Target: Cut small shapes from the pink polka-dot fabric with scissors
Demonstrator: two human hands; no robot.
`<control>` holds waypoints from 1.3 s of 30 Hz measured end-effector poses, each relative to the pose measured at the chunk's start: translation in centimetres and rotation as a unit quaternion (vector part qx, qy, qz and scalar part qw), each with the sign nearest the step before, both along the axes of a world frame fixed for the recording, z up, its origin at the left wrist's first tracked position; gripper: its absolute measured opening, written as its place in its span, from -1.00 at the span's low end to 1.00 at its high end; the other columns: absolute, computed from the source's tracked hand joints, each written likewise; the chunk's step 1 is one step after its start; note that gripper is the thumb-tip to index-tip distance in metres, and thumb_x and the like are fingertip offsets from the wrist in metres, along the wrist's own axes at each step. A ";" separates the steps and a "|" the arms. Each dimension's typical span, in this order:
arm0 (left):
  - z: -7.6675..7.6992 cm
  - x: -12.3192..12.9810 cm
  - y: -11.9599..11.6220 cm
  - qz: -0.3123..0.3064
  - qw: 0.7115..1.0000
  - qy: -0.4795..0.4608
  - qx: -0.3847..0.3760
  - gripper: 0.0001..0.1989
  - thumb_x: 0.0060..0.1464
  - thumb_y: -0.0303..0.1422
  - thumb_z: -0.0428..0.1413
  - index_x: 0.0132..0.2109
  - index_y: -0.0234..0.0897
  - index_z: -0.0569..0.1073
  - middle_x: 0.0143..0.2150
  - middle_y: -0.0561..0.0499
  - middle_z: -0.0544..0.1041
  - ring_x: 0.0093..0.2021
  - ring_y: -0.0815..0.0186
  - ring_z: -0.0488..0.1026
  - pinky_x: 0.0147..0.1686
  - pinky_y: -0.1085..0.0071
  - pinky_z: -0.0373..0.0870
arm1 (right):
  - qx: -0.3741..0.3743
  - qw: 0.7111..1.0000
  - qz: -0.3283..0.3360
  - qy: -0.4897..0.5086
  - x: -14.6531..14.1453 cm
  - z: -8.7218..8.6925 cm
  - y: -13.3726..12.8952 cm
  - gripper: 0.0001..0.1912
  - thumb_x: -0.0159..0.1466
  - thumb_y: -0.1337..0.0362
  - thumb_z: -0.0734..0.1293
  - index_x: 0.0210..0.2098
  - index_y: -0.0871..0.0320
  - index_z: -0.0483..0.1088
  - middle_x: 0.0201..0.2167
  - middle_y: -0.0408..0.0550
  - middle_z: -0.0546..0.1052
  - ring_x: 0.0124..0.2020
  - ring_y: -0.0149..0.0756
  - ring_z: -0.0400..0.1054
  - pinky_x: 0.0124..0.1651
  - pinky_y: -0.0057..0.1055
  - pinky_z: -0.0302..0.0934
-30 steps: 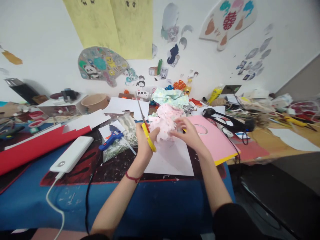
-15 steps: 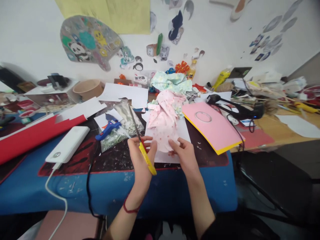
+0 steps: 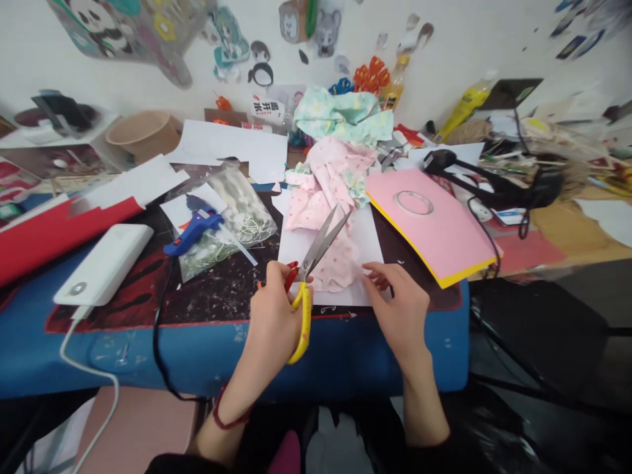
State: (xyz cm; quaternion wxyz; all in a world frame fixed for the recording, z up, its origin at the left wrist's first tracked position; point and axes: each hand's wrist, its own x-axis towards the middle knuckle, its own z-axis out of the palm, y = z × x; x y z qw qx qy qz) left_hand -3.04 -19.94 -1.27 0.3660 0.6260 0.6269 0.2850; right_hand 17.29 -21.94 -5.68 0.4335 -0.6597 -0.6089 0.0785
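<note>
In my left hand point(image 3: 276, 309) I hold scissors point(image 3: 307, 266) with yellow and red handles. Their blades are parted and point up and away, above a pink spotted cloth point(image 3: 336, 260). The cloth lies crumpled over a white paper sheet point(image 3: 370, 237) on the dark mat. My right hand point(image 3: 397, 299) hovers at the cloth's lower right with fingers curled but apart, and nothing shows in it. A pale green cloth point(image 3: 340, 115) is heaped behind the pink one.
A blue glue gun point(image 3: 195, 230) and a plastic bag of string point(image 3: 237, 220) lie to the left, near a white power bank point(image 3: 103, 263). Pink and yellow sheets point(image 3: 444, 224) carry a metal ring point(image 3: 415, 202) at right. A black chair point(image 3: 543, 329) stands right of the table.
The scissors have swung from leaning left to pointing up and right, and their blades have parted. My right hand has moved right, away from the cloth. The camera view has tilted down.
</note>
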 end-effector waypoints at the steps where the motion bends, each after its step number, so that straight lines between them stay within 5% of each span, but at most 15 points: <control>1: 0.1 -0.1 0.0 -0.005 1.000 -0.001 -0.003 -0.74 0.21 -0.25 0.14 -0.17 -0.14 0.16 -0.08 -0.03 0.65 -0.37 0.24 0.50 -0.29 0.32 0.29 | 0.037 0.999 0.018 -0.034 0.0 -0.2 -0.1 -0.84 0.36 0.33 0.36 -0.11 0.17 0.56 -0.25 -0.01 0.56 -0.25 -0.27 0.43 -0.12 -0.30 0.36; 6: 0.4 -0.8 0.8 -0.029 0.999 -0.032 -0.024 -0.71 0.22 -0.15 0.13 -0.19 -0.13 0.16 -0.01 -0.06 0.64 -0.41 0.27 0.51 -0.37 0.35 0.33 | 0.080 0.980 0.080 -0.164 0.0 -1.0 0.4 -0.70 0.35 0.44 0.33 0.05 0.19 0.54 -0.09 0.09 0.54 -0.17 -0.19 0.29 -0.03 -0.17 0.32; 11: 0.8 -0.8 2.2 -0.055 0.998 -0.007 -0.038 -0.75 0.15 -0.21 0.16 -0.22 -0.15 0.21 -0.24 -0.07 0.64 -0.51 0.25 0.48 -0.47 0.37 0.33 | 0.033 0.977 0.147 -0.149 0.4 -1.3 1.2 -0.72 0.39 0.43 0.28 0.01 0.14 0.56 -0.16 0.04 0.53 -0.20 -0.21 0.30 -0.07 -0.18 0.32; 19: 0.0 -0.6 1.8 -0.040 0.999 0.012 0.014 -0.79 0.09 -0.34 0.16 -0.22 -0.13 0.24 -0.50 0.04 0.55 -0.56 0.20 0.45 -0.52 0.40 0.24 | 0.028 0.982 0.138 -0.124 1.2 -1.7 0.6 -0.65 0.37 0.49 0.24 0.01 0.07 0.55 -0.12 0.03 0.52 -0.19 -0.21 0.29 -0.08 -0.16 0.33; 26: 0.1 -0.3 1.7 -0.039 0.996 0.076 0.004 -0.78 0.08 -0.29 0.14 -0.18 -0.15 0.23 -0.35 -0.10 0.62 -0.39 0.04 0.57 -0.38 0.29 0.34 | 0.024 0.974 0.152 -0.167 1.3 -1.6 0.0 -0.56 0.33 0.57 0.23 0.05 0.08 0.55 -0.04 0.04 0.53 -0.10 -0.17 0.32 -0.03 -0.14 0.31; 39: 0.4 -0.5 1.7 -0.034 0.999 0.018 0.010 -0.79 0.09 -0.30 0.20 -0.23 -0.13 0.28 -0.59 0.10 0.49 -0.62 0.18 0.46 -0.56 0.40 0.27 | 0.022 0.970 0.168 -0.175 1.2 -1.9 -0.3 -0.50 0.33 0.59 0.19 0.10 0.02 0.49 0.10 0.01 0.53 0.09 -0.10 0.32 0.09 -0.06 0.26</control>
